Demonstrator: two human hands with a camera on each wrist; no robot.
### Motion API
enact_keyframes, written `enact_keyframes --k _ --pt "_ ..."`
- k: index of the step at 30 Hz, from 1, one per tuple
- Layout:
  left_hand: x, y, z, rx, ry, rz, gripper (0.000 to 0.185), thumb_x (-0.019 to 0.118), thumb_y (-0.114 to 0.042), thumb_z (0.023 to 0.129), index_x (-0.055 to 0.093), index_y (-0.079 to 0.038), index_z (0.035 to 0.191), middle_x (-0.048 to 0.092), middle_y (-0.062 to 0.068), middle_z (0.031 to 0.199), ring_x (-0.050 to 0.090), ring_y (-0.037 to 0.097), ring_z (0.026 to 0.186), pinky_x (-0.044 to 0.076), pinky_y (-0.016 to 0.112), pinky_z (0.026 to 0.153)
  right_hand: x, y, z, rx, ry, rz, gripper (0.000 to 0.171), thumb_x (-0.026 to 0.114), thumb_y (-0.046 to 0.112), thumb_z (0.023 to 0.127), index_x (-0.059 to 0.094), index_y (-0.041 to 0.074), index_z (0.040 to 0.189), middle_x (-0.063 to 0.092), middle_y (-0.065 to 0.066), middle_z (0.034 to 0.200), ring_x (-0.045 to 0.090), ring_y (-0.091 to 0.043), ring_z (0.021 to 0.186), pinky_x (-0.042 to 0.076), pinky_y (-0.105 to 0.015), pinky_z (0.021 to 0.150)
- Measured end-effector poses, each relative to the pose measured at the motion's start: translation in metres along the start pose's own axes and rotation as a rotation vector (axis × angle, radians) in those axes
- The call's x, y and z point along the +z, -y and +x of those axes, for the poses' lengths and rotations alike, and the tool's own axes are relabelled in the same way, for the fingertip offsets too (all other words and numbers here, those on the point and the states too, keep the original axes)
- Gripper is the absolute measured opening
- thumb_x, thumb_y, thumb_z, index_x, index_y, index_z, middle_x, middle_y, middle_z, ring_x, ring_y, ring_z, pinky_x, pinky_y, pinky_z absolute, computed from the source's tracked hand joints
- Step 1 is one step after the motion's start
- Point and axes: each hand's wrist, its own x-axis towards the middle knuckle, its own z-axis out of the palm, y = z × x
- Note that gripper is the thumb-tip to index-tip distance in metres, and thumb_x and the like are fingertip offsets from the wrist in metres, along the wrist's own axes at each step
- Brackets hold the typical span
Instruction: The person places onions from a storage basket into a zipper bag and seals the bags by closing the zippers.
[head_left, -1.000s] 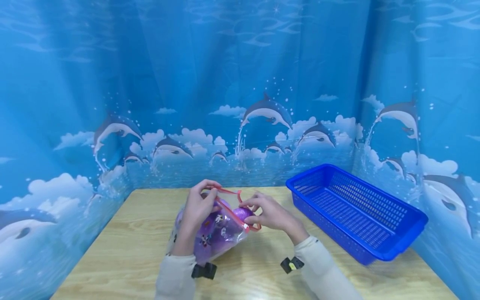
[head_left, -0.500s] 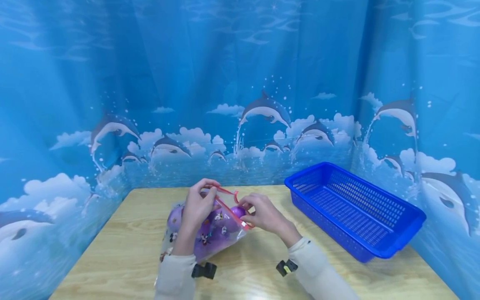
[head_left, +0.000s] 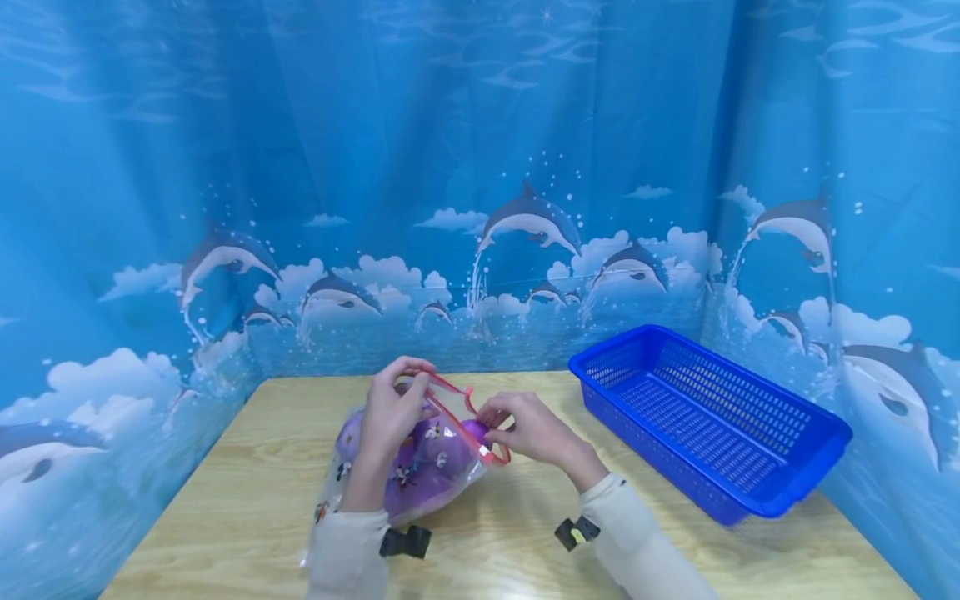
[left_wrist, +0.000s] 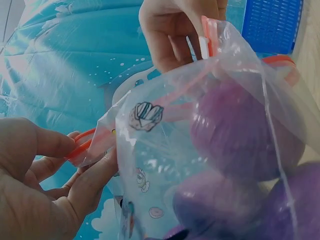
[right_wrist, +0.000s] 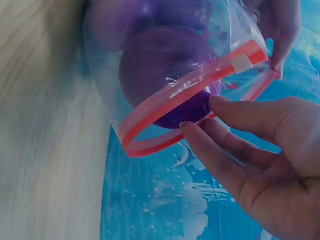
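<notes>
A clear zip bag (head_left: 420, 479) with cartoon prints and a red zip edge lies on the table, holding several purple onions (left_wrist: 235, 130). My left hand (head_left: 393, 417) pinches the far corner of the bag's mouth between thumb and fingers; in the left wrist view the red strip (left_wrist: 87, 145) shows there. The mouth gapes toward the right. At it, my right hand (head_left: 532, 429) pinches the end of one onion (right_wrist: 187, 111) with thumb and fingertips. That onion sits just inside the red rim (right_wrist: 165, 107). A white slider (right_wrist: 242, 63) is on the rim's near side.
A blue perforated plastic basket (head_left: 712, 425) stands on the right of the wooden table (head_left: 247, 467). Behind the table hangs a blue curtain (head_left: 450, 208) printed with dolphins and clouds.
The bag's body has spread left and toward me. Its red mouth looks wider than half a second ago. Both hands have shifted slightly left since one second ago.
</notes>
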Motion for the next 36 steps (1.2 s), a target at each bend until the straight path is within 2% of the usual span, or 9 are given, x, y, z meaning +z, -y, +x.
enact_keyframes --k 3,8,13,16,20,24,30,32,36 --pt "-0.003 -0.001 0.001 -0.005 0.004 -0.031 0.019 0.054 -0.011 0.105 0.070 -0.009 0.115 0.061 0.016 0.112 0.066 0.022 0.081 0.067 0.031 0.068 -0.008 0.000 -0.003 -0.004 -0.004 -0.013 0.019 0.076 0.001 0.090 0.076 0.006 0.108 0.078 -0.010 0.105 0.075 -0.019 0.091 0.062 -0.018 0.077" --pt "-0.007 -0.003 0.000 0.014 0.020 -0.087 0.019 0.054 -0.009 0.105 0.069 -0.006 0.115 0.061 0.016 0.110 0.067 0.020 0.082 0.067 0.033 0.069 -0.026 0.000 -0.009 -0.021 -0.077 -0.050 0.016 0.073 0.003 0.093 0.077 0.009 0.108 0.079 -0.007 0.103 0.073 -0.014 0.088 0.063 -0.022 0.078" --pt "-0.006 -0.006 -0.003 0.021 0.053 -0.085 0.019 0.055 -0.009 0.105 0.069 -0.007 0.116 0.063 0.016 0.108 0.067 0.017 0.081 0.067 0.031 0.067 -0.044 0.002 -0.015 -0.051 -0.159 -0.031 0.019 0.070 0.002 0.095 0.076 0.010 0.112 0.077 -0.010 0.110 0.074 -0.020 0.093 0.066 -0.027 0.078" --pt "-0.005 -0.008 -0.004 0.021 0.075 -0.083 0.019 0.055 -0.009 0.105 0.070 -0.007 0.116 0.062 0.016 0.112 0.066 0.017 0.084 0.067 0.031 0.065 -0.051 0.004 -0.014 -0.116 -0.124 -0.060 0.029 0.069 -0.001 0.095 0.073 0.014 0.120 0.075 -0.007 0.119 0.073 -0.023 0.103 0.066 -0.030 0.083" --pt "-0.004 -0.011 -0.006 0.019 0.097 -0.089 0.018 0.055 -0.010 0.105 0.070 -0.007 0.116 0.062 0.015 0.118 0.066 0.018 0.085 0.067 0.032 0.065 -0.058 0.010 -0.009 -0.240 -0.019 -0.138 0.044 0.067 -0.008 0.093 0.071 0.019 0.128 0.065 -0.009 0.135 0.064 -0.031 0.125 0.064 -0.039 0.095" --pt "-0.005 -0.015 -0.008 0.023 0.126 -0.087 0.018 0.055 -0.011 0.106 0.069 -0.008 0.117 0.063 0.015 0.121 0.068 0.019 0.088 0.067 0.033 0.068 -0.063 0.017 -0.006 -0.320 0.063 -0.182 0.040 0.069 -0.006 0.093 0.073 0.018 0.124 0.058 -0.015 0.143 0.057 -0.038 0.134 0.062 -0.043 0.100" --pt "-0.007 -0.019 -0.009 0.067 0.161 -0.055 0.018 0.056 -0.014 0.106 0.069 -0.009 0.118 0.065 0.015 0.123 0.070 0.025 0.099 0.067 0.034 0.070 -0.068 0.019 0.002 -0.436 0.037 -0.245 0.013 0.077 0.006 0.090 0.075 0.014 0.100 0.069 -0.013 0.129 0.068 -0.030 0.119 0.064 -0.033 0.095" --pt "-0.008 -0.019 -0.009 0.083 0.183 -0.049 0.019 0.056 -0.015 0.106 0.069 -0.010 0.120 0.065 0.016 0.124 0.070 0.024 0.099 0.067 0.033 0.069 -0.070 0.018 0.003 -0.450 0.009 -0.234 0.010 0.077 0.005 0.090 0.074 0.013 0.095 0.072 -0.011 0.123 0.071 -0.027 0.112 0.064 -0.029 0.092" --pt "-0.015 -0.021 -0.008 0.121 0.220 -0.061 0.024 0.055 -0.018 0.108 0.067 -0.010 0.126 0.066 0.018 0.126 0.069 0.021 0.099 0.067 0.033 0.071 -0.077 0.016 0.003 -0.435 -0.064 -0.156 0.013 0.075 0.000 0.090 0.073 0.010 0.098 0.076 -0.007 0.108 0.073 -0.020 0.100 0.064 -0.025 0.086"
